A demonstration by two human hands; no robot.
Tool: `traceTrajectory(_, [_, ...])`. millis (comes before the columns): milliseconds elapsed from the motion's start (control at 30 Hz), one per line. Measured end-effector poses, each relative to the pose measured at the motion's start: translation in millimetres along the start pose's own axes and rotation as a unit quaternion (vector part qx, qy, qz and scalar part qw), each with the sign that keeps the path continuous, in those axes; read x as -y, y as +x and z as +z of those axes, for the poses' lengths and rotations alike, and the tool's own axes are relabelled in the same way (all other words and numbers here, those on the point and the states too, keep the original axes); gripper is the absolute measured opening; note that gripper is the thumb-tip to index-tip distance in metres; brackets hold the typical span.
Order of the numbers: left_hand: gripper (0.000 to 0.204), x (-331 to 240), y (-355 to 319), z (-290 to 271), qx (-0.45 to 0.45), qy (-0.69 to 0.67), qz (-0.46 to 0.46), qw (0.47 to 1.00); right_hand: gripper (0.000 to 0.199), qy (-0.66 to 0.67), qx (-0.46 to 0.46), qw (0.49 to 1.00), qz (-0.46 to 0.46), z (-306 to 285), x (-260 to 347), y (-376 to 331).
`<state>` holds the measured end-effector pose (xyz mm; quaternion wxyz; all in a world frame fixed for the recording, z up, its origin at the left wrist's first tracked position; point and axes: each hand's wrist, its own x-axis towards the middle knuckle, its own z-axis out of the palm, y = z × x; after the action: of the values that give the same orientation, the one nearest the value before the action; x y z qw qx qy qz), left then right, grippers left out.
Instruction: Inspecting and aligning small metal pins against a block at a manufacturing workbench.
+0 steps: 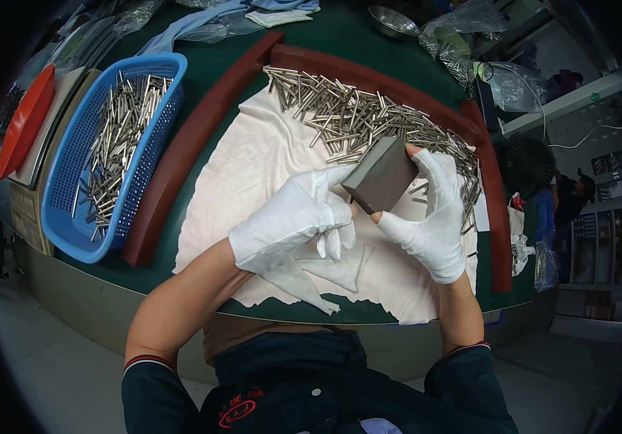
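Observation:
My right hand [434, 217], in a white glove with bare fingertips, grips a dark grey rectangular block [383, 177] between thumb and fingers. The block is held tilted above the cloth. My left hand [311, 211], gloved the same way, is closed right beside the block's lower left edge. A thin tip shows by its thumb, but most of what it pinches is hidden. Beyond the block, many short metal pins [354, 108] lie heaped along the far side of a pale cloth [231, 188]. Loose white cloth scraps [336, 271] rest below my left hand.
Dark red bars [180, 159] frame the cloth at left, back and right on the green table [217, 29]. A blue basket [47, 210] of metal pins stands left, beside a red tray [25, 123]. A metal bowl [394, 22] and plastic bags [463, 29] are at the back.

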<state>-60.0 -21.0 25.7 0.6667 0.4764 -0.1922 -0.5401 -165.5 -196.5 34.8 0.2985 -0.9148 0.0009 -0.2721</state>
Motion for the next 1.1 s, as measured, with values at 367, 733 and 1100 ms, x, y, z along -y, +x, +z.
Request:
traceTrajectory(367, [0.046, -1.2, 0.1, 1.3, -0.032, 0.023, 0.009, 0.999, 0.079, -0.094, -0.044, 0.994, -0.035, 5.1, 5.1, -6.4])
traceTrajectory(733, [0.054, -2.3, -0.9, 5.5, -0.035, 0.032, 0.009, 0.999, 0.076, -0.053, -0.002, 0.998, -0.038, -1.7, 8.7, -0.5])
traceTrajectory(1100, [0.044, -4.2, 3.0, -0.3, 0.008, 0.071, -0.03, 0.997, 0.081, -0.061, 0.024, 0.998, -0.009, -4.3, 1.4, -1.8])
